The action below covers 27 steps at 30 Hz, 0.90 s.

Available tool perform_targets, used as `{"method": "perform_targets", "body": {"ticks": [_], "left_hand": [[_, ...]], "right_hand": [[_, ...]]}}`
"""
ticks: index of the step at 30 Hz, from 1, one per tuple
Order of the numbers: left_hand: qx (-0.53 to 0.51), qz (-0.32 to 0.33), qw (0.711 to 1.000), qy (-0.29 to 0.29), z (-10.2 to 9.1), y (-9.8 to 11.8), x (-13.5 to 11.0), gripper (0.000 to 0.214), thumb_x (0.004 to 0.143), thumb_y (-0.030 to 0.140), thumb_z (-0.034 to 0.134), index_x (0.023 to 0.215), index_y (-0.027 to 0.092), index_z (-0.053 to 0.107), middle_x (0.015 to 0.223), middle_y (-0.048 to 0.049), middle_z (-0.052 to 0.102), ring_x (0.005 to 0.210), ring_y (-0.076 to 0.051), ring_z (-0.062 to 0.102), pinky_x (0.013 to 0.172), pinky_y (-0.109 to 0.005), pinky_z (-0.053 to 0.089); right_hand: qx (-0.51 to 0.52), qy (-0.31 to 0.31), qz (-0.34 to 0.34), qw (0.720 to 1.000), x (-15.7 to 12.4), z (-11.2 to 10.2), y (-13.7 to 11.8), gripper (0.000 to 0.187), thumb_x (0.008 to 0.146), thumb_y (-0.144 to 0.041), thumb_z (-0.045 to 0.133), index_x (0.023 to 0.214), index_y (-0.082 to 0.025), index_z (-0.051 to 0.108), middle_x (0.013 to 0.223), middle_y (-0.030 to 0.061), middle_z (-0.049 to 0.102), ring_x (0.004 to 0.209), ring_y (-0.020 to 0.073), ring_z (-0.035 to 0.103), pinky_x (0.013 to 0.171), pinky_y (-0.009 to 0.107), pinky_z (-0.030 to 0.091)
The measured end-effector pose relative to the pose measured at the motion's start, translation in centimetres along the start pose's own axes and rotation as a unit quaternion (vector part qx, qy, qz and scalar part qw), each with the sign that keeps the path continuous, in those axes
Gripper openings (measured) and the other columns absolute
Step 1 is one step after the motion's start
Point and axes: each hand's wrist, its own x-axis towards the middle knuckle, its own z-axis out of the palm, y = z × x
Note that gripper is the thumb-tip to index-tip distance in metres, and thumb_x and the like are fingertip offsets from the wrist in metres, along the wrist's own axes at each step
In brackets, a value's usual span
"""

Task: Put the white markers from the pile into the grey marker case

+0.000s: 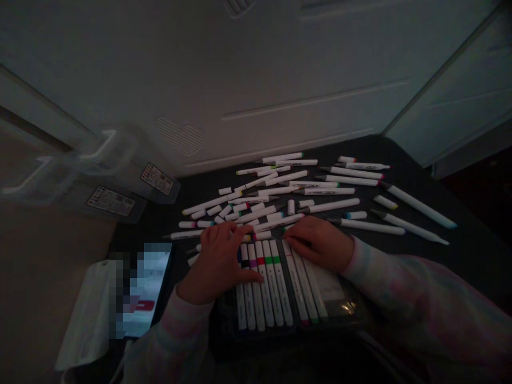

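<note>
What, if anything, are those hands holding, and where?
It cannot be told: the left hand lies over markers in the case; the curled right hand hides any grip.

The one camera sits on the person's head, close above the near side of the open, dark plastic pen case (276, 333), looking forward and down over it toward a pale, ridged panel (296, 69).

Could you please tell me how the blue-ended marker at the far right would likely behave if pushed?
The blue-ended marker would probably roll or slide, lying loose on the dark table. Its straight, slender shape suggests it is stiff and fairly light.
</note>
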Motion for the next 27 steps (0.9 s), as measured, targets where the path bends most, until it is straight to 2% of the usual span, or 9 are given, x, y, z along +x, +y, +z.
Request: {"method": "perform_targets", "body": {"ticks": [4,10,16,18,23,27], "left_hand": [[-0.012,0.003,1.000,0.011,0.1,0.0,0.0,0.088,0.044,0.065,0.066,0.118,0.022,0.045,0.109,-0.0108,0.045,0.099,-0.030,0.041,0.085,-0.049,0.031],[-0.044,0.023,0.999,0.021,-0.3,1.0,-0.3,0.076,0.047,0.045,0.076,0.114,0.024,0.046,0.108,-0.0078,0.047,0.102,-0.027,0.042,0.088,-0.044,0.035],[-0.071,0.005,0.996,0.052,-0.3,2.0,-0.9,0.069,0.052,0.034,0.076,0.114,0.024,0.047,0.111,-0.0071,0.049,0.103,-0.026,0.044,0.088,-0.043,0.038],[-0.089,0.000,0.994,0.069,-0.1,2.1,-1.1,0.063,0.055,0.032,0.074,0.112,0.024,0.050,0.110,-0.0067,0.050,0.103,-0.026,0.046,0.088,-0.043,0.040],[-0.088,0.001,0.985,0.150,0.2,1.4,-1.4,0.037,0.066,0.025,0.064,0.102,0.024,0.056,0.104,-0.0068,0.055,0.101,-0.026,0.050,0.086,-0.045,0.043],[-0.064,-0.003,0.955,0.289,1.4,0.4,-1.3,0.027,0.076,0.028,0.052,0.102,0.024,0.057,0.101,-0.0078,0.057,0.099,-0.025,0.052,0.085,-0.046,0.045]], "right_hand": [[-0.001,0.003,0.005,1.000,0.0,0.1,0.0,0.021,0.082,-0.021,0.043,0.080,-0.014,0.062,0.073,0.0067,0.064,0.071,0.0171,0.057,0.069,0.031,0.043],[0.011,0.010,0.006,1.000,-0.1,0.2,0.1,0.021,0.082,-0.020,0.042,0.081,-0.015,0.062,0.074,0.0067,0.064,0.070,0.0165,0.057,0.068,0.030,0.044],[0.007,0.012,0.016,1.000,0.1,0.6,-0.1,0.018,0.080,-0.018,0.044,0.078,-0.018,0.061,0.070,0.0041,0.063,0.070,0.0165,0.058,0.067,0.030,0.045],[0.006,0.034,0.014,0.999,0.1,0.9,-0.1,0.016,0.078,-0.016,0.044,0.078,-0.018,0.060,0.074,0.0047,0.064,0.072,0.0169,0.058,0.068,0.030,0.045],[-0.022,0.039,0.038,0.998,0.2,1.4,-0.3,0.017,0.076,-0.014,0.043,0.076,-0.017,0.060,0.075,0.0061,0.063,0.075,0.0186,0.057,0.070,0.030,0.043],[-0.021,0.064,0.043,0.997,0.6,1.7,-0.3,0.014,0.071,-0.015,0.047,0.071,-0.016,0.061,0.068,0.0048,0.062,0.069,0.0177,0.056,0.067,0.028,0.041]]}}
